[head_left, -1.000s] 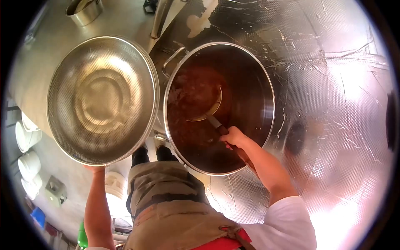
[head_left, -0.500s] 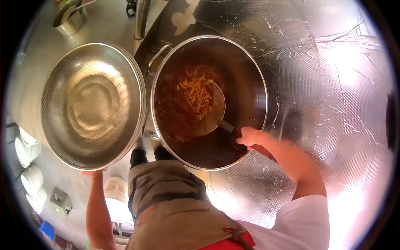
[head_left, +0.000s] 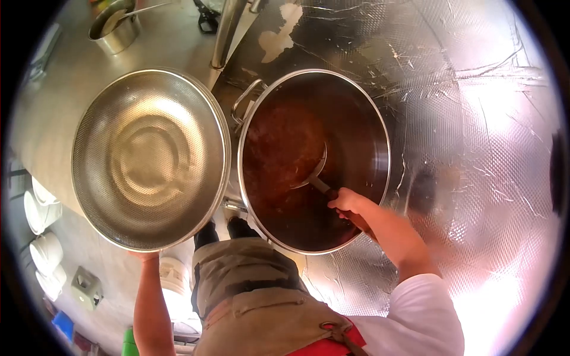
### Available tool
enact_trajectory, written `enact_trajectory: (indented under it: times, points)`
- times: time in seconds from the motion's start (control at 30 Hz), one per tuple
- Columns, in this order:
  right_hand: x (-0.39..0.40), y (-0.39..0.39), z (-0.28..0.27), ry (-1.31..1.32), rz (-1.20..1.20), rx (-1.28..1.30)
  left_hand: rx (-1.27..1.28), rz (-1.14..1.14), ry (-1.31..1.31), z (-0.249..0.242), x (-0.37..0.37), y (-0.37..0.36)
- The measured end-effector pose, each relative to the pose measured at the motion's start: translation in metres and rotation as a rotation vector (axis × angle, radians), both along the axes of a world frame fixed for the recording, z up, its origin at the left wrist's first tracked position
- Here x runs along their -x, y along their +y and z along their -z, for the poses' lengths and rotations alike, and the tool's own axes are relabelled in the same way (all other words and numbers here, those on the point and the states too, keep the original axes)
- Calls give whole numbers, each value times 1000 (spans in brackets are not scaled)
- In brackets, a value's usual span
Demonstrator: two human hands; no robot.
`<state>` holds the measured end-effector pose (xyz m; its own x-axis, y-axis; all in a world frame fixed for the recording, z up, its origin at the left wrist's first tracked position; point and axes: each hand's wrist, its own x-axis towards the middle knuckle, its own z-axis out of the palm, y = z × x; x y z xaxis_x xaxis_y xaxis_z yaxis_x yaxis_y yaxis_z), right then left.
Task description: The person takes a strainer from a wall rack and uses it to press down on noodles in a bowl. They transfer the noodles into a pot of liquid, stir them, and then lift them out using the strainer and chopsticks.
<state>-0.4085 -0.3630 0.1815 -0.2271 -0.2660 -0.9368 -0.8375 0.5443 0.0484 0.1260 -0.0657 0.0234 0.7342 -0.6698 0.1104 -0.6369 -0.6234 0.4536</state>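
Note:
My right hand (head_left: 349, 203) is closed around the dark handle of a skimmer (head_left: 320, 184). The skimmer's round head is mostly sunk in reddish-brown liquid (head_left: 282, 148), inside a tall steel pot (head_left: 380, 113). Only part of the head's rim shows above the surface. To the left is a wide, perforated metal colander (head_left: 98, 118) with nothing in it. My left hand (head_left: 143, 256) grips the colander's near rim from below, its fingers largely hidden by the rim. The colander's right edge is close beside the pot.
A small steel saucepan (head_left: 117, 40) with a utensil in it stands at the back left. A metal pipe (head_left: 227, 35) rises behind the pot. Crinkled foil-like sheeting (head_left: 439, 136) covers the right side. White tubs (head_left: 46, 255) and a green stool (head_left: 86, 288) are low at left.
The skimmer's head, carrying a heap of orange-brown strips half a second ago, is now down in the liquid, and the strips no longer show on it. The whole view has shifted slightly.

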Motion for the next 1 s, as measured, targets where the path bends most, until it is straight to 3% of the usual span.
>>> enact_trajectory:
  times: [0.13,0.47,0.6,0.73,0.8,0.93,1.0]
  points:
    - [-6,-7,19,-11,-198,103,0,-3,-1,-1,1,0]
    - [-37,22,-24,-274,-61,119,-7,-19,-10,1,1,3]
    - [-28,25,-54,-137,-221,168,-8,-41,11,2,1,0]
    - [-10,3,-68,12,-526,212,-58,-36,-24,-18,10,-12]
    - [12,-9,-55,111,-939,380,8,-39,41,-9,6,-7]
    - [14,-26,-37,288,-934,367,116,68,87,35,-13,12]
    - [10,-30,-28,304,-974,332,87,59,46,26,-12,11]
